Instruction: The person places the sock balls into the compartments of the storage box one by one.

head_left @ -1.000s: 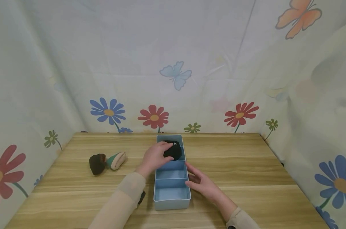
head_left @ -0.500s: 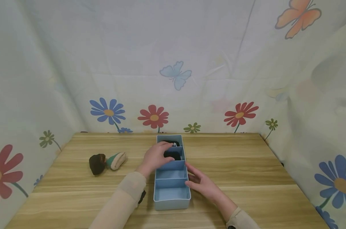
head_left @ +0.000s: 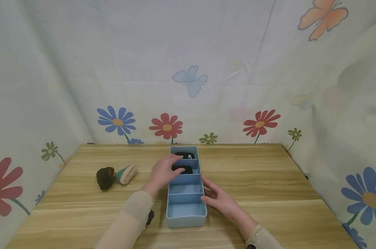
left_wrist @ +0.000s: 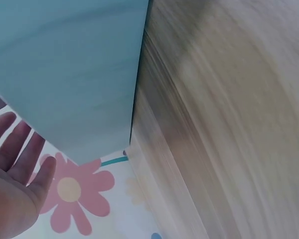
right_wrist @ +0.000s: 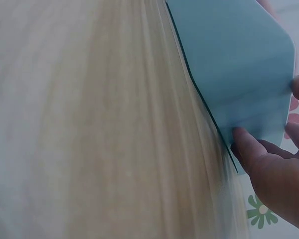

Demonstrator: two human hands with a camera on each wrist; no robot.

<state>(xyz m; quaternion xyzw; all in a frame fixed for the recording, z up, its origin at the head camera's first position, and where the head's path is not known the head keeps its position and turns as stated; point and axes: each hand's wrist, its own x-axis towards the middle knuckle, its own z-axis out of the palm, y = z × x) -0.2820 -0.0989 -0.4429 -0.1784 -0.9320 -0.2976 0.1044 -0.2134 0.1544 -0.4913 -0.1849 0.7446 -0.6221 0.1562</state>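
A long light-blue divided box (head_left: 186,222) stands lengthwise on the table. A rolled black sock (head_left: 185,155) with a small white mark lies in its farthest compartment, and a second rolled black sock (head_left: 184,169) in the compartment in front of it. My left hand (head_left: 163,170) hovers over the box's far left rim, thumb and fingers apart and holding nothing, partly covering both socks. My right hand (head_left: 221,200) touches the box's right side, its fingers loosely extended; in the right wrist view the fingertips (right_wrist: 241,137) rest on the outer wall.
On the table's left lie a dark rolled sock (head_left: 105,178) and a green-and-beige rolled sock (head_left: 127,174), side by side. The wooden table (head_left: 247,166) ends at a flower-printed curtain (head_left: 138,69) behind and at the sides. The nearer box compartments hold nothing visible.
My left hand has let go of the black sock, which sank from above the divider into the second-farthest compartment. The hand then drew slightly left. My right hand stays put.
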